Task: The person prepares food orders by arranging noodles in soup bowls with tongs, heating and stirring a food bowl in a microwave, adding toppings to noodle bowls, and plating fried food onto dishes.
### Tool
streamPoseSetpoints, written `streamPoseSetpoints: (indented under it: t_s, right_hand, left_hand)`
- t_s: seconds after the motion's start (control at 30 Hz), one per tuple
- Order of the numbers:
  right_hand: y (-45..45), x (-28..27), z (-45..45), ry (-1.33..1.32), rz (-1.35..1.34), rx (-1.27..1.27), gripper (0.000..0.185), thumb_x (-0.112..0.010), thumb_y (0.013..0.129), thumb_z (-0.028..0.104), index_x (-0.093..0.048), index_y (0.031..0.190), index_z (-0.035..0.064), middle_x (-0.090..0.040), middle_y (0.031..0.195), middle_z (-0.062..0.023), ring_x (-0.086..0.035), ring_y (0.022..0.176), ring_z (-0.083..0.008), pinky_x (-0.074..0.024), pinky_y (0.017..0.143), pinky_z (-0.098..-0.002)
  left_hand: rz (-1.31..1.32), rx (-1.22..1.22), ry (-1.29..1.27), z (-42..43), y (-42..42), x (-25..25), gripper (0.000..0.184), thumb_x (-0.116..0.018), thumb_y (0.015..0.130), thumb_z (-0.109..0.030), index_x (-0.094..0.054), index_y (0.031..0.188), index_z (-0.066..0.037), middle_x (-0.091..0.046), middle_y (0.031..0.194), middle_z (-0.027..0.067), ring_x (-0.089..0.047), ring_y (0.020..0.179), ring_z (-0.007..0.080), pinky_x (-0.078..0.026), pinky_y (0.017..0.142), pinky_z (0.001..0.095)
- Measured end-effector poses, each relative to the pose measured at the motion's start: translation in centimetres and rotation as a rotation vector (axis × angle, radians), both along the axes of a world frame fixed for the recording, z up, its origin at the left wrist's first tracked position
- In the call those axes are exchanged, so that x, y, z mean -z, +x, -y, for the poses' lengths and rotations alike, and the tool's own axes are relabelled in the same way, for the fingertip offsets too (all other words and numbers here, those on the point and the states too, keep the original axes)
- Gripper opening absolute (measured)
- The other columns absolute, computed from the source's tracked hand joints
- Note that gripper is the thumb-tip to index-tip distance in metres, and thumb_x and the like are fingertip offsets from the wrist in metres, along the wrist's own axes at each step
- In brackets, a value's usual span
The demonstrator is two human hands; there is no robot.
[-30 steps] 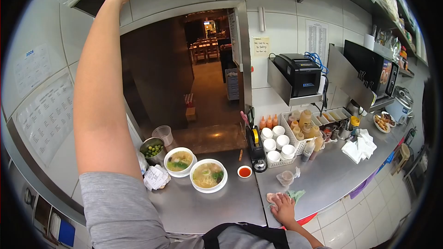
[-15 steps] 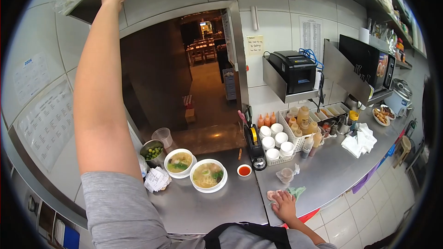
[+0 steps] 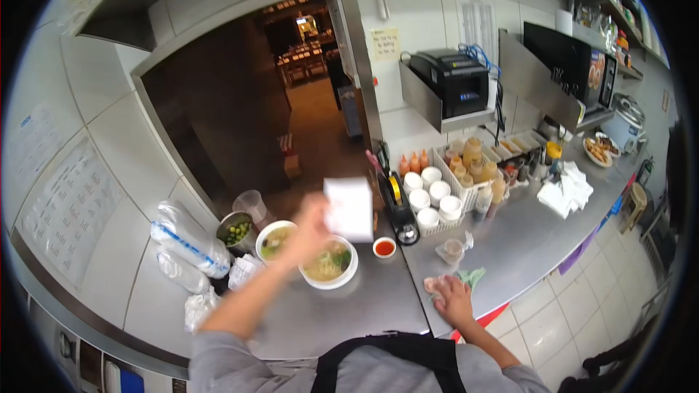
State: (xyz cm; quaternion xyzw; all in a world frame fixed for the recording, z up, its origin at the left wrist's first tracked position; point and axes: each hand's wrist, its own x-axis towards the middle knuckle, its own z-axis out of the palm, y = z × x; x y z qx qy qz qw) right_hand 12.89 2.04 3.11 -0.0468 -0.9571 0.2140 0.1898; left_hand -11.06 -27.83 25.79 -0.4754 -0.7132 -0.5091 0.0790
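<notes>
My left hand (image 3: 314, 220) is closed on the edge of a blurred white paper (image 3: 349, 209), held above the counter. Below it are two white bowls of soup, the nearer one (image 3: 331, 266) with noodles and greens, the other (image 3: 274, 241) partly hidden by my arm. My right hand (image 3: 455, 301) rests on a pink and green cloth (image 3: 472, 276) on the steel counter, its fingers curved over the cloth. A small dish of red sauce (image 3: 384, 247) sits right of the bowls.
A pot of green limes (image 3: 237, 231) stands behind the bowls at left. White cups (image 3: 429, 217) and sauce bottles (image 3: 473, 153) fill baskets at centre right. A black printer (image 3: 453, 84) hangs on the wall. White napkins (image 3: 566, 189) lie on the right counter.
My left hand has come down from the overhead shelf to above the bowls, with the white paper in it. The view has shifted, showing plastic-wrapped packages at left. My right hand stays on the cloth.
</notes>
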Motion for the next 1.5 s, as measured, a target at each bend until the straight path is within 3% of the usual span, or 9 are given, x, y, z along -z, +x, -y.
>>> streamPoseSetpoints:
  t_s: [0.1, 0.17, 0.27, 0.4, 0.7, 0.9, 1.1, 1.23, 1.5]
  right_hand:
    - [0.1, -0.3, 0.5, 0.194, -0.103, 0.053, 0.050, -0.071, 0.074, 0.028, -0.058, 0.121, 0.0176, -0.047, 0.134, -0.0091, -0.040, 0.127, -0.0314, -0.0264, 0.103, -0.0560]
    - [0.3, -1.5, 1.4, 0.278, -0.198, -0.095, 0.041, -0.070, 0.076, 0.025, -0.060, 0.114, 0.0172, -0.051, 0.129, -0.0070, -0.045, 0.122, -0.0267, -0.0308, 0.099, -0.0519]
    - [-2.2, 0.1, 4.2, 0.107, -0.236, -0.291, 0.018, -0.068, 0.078, 0.016, -0.062, 0.093, 0.0085, -0.060, 0.100, -0.0099, -0.058, 0.096, -0.0275, -0.0429, 0.084, -0.0418]
    - [-5.9, 0.1, 9.2, -0.450, 0.002, -0.320, 0.010, -0.061, 0.081, 0.003, -0.055, 0.088, -0.0019, -0.056, 0.089, -0.0186, -0.056, 0.081, -0.0374, -0.0472, 0.070, -0.0402]
    - [-9.2, 1.9, 11.3, -0.049, 0.017, -0.426, 0.008, -0.059, 0.081, 0.005, -0.061, 0.089, 0.0036, -0.056, 0.115, -0.0142, -0.055, 0.097, -0.0318, -0.0451, 0.083, -0.0406]
    - [-9.3, 0.2, 10.2, 0.243, 0.170, -0.172, 0.014, -0.060, 0.079, 0.014, -0.066, 0.091, 0.0084, -0.054, 0.125, -0.0070, -0.052, 0.104, -0.0315, -0.0404, 0.085, -0.0452]
    - [-9.3, 2.9, 8.1, 0.060, -0.002, -0.402, 0.024, -0.055, 0.079, 0.005, -0.060, 0.102, 0.0003, -0.056, 0.117, -0.0236, -0.050, 0.114, -0.0402, -0.0405, 0.097, -0.0476]
    - [-9.6, 3.1, 5.3, -0.590, 0.299, -0.341, 0.036, -0.057, 0.092, 0.013, -0.045, 0.125, 0.0038, -0.050, 0.121, -0.0114, -0.051, 0.112, -0.0231, -0.0412, 0.097, -0.0335]
    - [-8.2, -2.8, 14.6, -0.950, 0.488, -0.691, 0.016, -0.053, 0.094, 0.008, -0.048, 0.110, 0.0073, -0.052, 0.103, -0.0027, -0.051, 0.092, -0.0102, -0.0424, 0.076, -0.0253]
  left_hand:
    - [0.485, 0.029, -0.497, -0.8, 8.2, 16.9, 0.060, -0.067, 0.086, -0.019, -0.042, 0.141, -0.011, -0.047, 0.124, 0.0116, -0.047, 0.117, 0.0248, -0.039, 0.097, 0.0335]
    - [0.392, -0.033, -0.657, -1.0, 10.7, 24.2, 0.062, -0.053, 0.093, -0.030, -0.030, 0.146, -0.007, -0.036, 0.143, 0.0183, -0.031, 0.135, 0.0353, -0.029, 0.109, 0.0448]
    - [-0.078, -0.308, -0.954, -1.8, 12.8, 28.3, 0.064, -0.051, 0.092, -0.037, -0.028, 0.147, -0.015, -0.044, 0.141, 0.0076, -0.024, 0.141, 0.0275, -0.014, 0.112, 0.0566]
    - [-0.011, -0.409, -0.696, -2.2, 13.1, 25.7, 0.060, -0.058, 0.087, -0.033, -0.040, 0.141, -0.012, -0.048, 0.136, 0.0111, -0.034, 0.135, 0.0300, -0.023, 0.110, 0.0501]
    - [-0.049, -0.461, -0.611, -1.7, 13.2, 26.6, 0.060, -0.059, 0.085, -0.036, -0.044, 0.137, -0.011, -0.048, 0.137, 0.0092, -0.034, 0.135, 0.0275, -0.024, 0.111, 0.0476]
    - [0.016, -0.444, -0.610, -1.9, 13.2, 26.4, 0.062, -0.059, 0.085, -0.037, -0.042, 0.139, -0.011, -0.045, 0.140, 0.0089, -0.031, 0.137, 0.0269, -0.022, 0.111, 0.0481]
    - [0.066, -0.414, -0.478, -1.9, 13.8, 26.9, 0.065, -0.069, 0.077, -0.037, -0.047, 0.133, -0.011, -0.050, 0.134, 0.0127, -0.039, 0.131, 0.0346, -0.025, 0.108, 0.0529]
    - [0.305, -0.257, 0.143, -2.3, 12.2, 29.9, 0.041, -0.065, 0.081, -0.012, -0.058, 0.121, -0.008, -0.060, 0.108, 0.0126, -0.059, 0.097, 0.0291, -0.046, 0.084, 0.0396]
    - [0.473, -0.395, 0.287, 5.3, 16.9, 21.5, 0.053, -0.059, 0.075, 0.006, -0.056, 0.126, -0.006, -0.058, 0.116, 0.0125, -0.059, 0.089, 0.0228, -0.048, 0.075, 0.0334]
